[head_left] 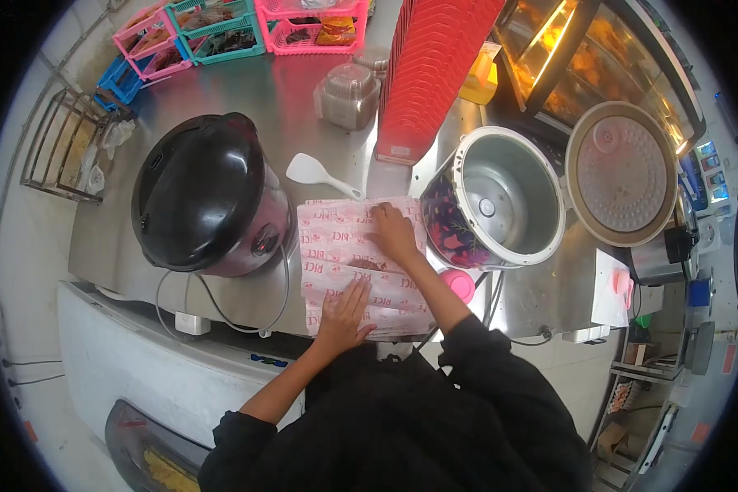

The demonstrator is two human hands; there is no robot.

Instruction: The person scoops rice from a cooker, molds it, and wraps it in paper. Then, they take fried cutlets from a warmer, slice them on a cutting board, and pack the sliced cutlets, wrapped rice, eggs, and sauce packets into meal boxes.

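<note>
I press my left hand [342, 316] and right hand [394, 234], both flat and open, on the pink-printed white paper wrapper [336, 238] beside the open silver rice cooker [500, 197].

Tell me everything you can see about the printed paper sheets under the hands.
The paper sheets are thin, white to pale pink, with rows of red printed lettering. Several lie flat and overlapping on the steel counter, between the closed black-lidded cooker and the open cooker. The left hand presses the near edge, the right hand the far part. Something brown shows between the sheets.
</note>
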